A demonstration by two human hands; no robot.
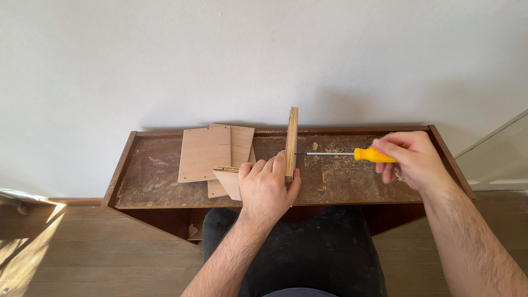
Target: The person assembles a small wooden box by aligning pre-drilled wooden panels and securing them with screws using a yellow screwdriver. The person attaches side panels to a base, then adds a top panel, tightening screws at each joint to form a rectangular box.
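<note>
- Left hand (268, 190) clamped round upright board (291, 144), standing on edge mid-bench (352, 190).
- Right hand (412, 159) closed on yellow screwdriver (357, 154), tip touching board's right face.
- Loose panels (212, 154) stacked flat, just left of board.
- White wall (220, 55) behind.
</note>
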